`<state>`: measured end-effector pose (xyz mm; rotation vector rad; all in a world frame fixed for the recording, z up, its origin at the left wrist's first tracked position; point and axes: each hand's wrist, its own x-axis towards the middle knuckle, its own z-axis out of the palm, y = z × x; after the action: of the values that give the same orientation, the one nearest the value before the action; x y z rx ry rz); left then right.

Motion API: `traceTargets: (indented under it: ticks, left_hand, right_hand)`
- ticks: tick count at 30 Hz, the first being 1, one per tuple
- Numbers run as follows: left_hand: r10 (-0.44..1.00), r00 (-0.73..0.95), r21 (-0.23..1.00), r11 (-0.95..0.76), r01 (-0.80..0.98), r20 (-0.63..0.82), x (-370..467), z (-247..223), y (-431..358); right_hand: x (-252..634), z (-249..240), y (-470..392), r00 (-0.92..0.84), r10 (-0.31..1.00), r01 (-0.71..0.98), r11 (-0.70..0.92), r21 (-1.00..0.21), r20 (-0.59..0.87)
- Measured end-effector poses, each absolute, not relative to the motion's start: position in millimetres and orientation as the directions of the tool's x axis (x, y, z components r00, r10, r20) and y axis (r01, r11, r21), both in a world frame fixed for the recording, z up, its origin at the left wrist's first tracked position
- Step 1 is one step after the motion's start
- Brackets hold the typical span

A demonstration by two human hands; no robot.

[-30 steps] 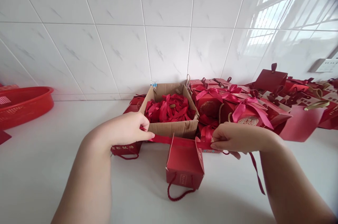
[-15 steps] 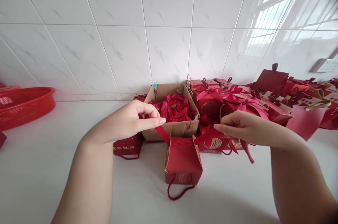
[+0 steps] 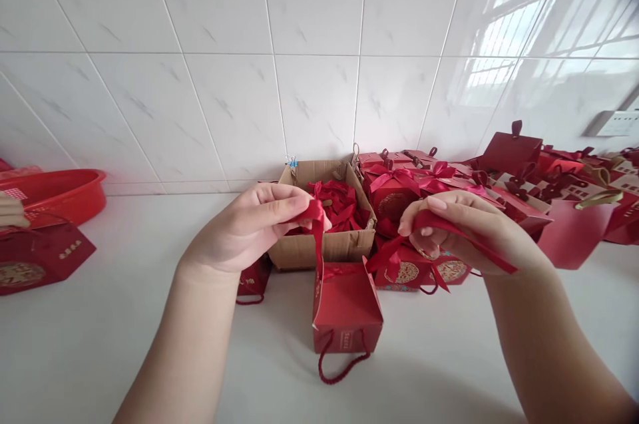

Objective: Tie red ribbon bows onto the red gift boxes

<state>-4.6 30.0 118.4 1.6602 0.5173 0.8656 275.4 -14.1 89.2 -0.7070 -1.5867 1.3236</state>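
Note:
A red gift box [image 3: 347, 304] with a dark red rope handle stands on the white counter between my forearms. Red ribbon [image 3: 318, 237] passes through its top, one end rising to each side. My left hand [image 3: 267, 221] pinches the left end between thumb and fingers, above the box's far left corner. On the other side my right hand [image 3: 452, 227] is closed on the right end, which lies across the fingers under the thumb, its tail hanging toward the wrist. Behind the box is a cardboard carton [image 3: 324, 247] holding a heap of loose red ribbons.
Many red gift boxes [image 3: 394, 178], several with bows, are crowded to the right of the carton. At far left, another person's hand [image 3: 10, 211] is at a red box [image 3: 44, 257] beside a red plastic basket [image 3: 80, 198]. White tiled wall [image 3: 224, 98] rises behind.
Both hands have turned, with the ribbon ends now drawn up over the fingers. My left hand moved slightly right. Another person's hand and a red box have come in at far left.

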Motion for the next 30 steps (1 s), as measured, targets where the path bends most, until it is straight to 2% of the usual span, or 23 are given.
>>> traceTargets:
  ticks: [6,8,11,14,18,24,30]
  left_hand:
    - [0.795,0.513,0.939,-0.203,-0.278,0.324,0,117,29]
    - [0.780,0.536,0.942,-0.207,-0.265,0.323,0,119,27]
    - [0.725,0.594,0.937,-0.284,-0.202,0.348,-4,123,21]
    - [0.707,0.579,0.901,-0.414,-0.127,0.406,-7,123,15]
    - [0.702,0.556,0.859,-0.510,-0.044,0.445,-5,121,6]
    - [0.684,0.515,0.835,-0.535,-0.129,0.517,-1,121,-1]
    - [0.714,0.420,0.820,-0.551,-0.154,0.559,0,120,-3]
  right_hand:
    - [271,86,-12,-0.303,0.830,-0.207,0.422,-0.883,0.468]
    - [269,87,-15,-0.269,0.807,-0.191,0.490,-0.851,0.525]
    - [265,90,-23,-0.185,0.803,-0.078,0.563,-0.823,0.567]
    - [259,94,-31,-0.132,0.817,0.041,0.571,-0.820,0.562]
    - [253,98,-36,-0.138,0.804,0.085,0.591,-0.802,0.578]
    - [250,108,-39,-0.158,0.819,0.137,0.571,-0.809,0.552]
    - [250,120,-44,-0.250,0.819,0.235,0.569,-0.788,0.517]
